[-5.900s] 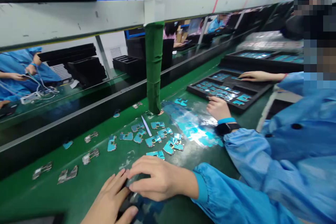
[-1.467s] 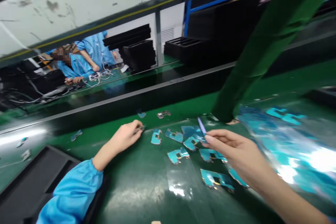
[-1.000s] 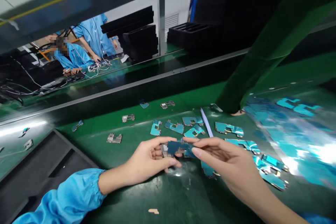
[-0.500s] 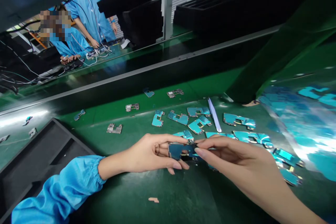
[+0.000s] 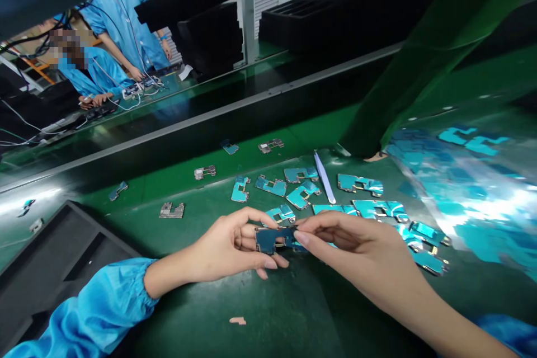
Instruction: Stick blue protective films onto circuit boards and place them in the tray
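My left hand and my right hand meet over the green bench and both pinch one small blue circuit board between fingertips. The left holds its left end, the right its right end. Just behind them lie several teal film-covered boards scattered on the mat. A thin pale stick lies among them.
A black foam tray sits at the lower left. Bare metal boards lie on the conveyor strip. A green post rises at right, with crumpled clear film beside it. People in blue coats work across the line at upper left.
My left hand reached out to the strip, then came back; both hands joined on the blue board. In the last half second the hands barely moved; the view shifted slightly.
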`<action>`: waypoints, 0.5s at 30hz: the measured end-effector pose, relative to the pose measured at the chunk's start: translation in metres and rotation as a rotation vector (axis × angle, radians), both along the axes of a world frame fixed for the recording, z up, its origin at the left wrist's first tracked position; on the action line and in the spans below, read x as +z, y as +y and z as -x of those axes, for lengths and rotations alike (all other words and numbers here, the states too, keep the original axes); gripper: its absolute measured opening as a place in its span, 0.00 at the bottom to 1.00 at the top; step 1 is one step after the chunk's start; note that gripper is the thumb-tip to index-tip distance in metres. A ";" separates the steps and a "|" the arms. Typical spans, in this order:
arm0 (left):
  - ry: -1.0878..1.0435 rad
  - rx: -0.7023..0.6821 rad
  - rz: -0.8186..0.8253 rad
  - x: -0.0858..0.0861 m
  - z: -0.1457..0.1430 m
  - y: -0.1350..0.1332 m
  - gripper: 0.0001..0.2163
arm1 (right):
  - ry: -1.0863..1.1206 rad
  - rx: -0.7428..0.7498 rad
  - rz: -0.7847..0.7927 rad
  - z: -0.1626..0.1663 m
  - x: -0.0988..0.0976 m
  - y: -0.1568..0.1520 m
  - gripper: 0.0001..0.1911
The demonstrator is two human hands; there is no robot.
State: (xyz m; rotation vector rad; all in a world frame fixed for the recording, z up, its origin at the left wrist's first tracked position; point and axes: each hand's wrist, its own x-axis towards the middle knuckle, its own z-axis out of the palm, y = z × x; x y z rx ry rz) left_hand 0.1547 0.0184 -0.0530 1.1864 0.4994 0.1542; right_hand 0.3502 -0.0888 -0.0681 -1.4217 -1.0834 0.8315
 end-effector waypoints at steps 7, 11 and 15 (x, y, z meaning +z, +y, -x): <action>0.002 0.003 -0.004 0.003 -0.001 -0.001 0.19 | 0.025 0.011 0.041 0.000 -0.003 -0.004 0.06; -0.004 -0.002 -0.019 0.002 0.000 -0.001 0.19 | 0.026 0.026 0.044 0.000 -0.004 -0.005 0.07; -0.018 0.004 -0.026 0.000 0.000 -0.001 0.18 | 0.022 0.034 0.037 0.001 0.000 -0.003 0.08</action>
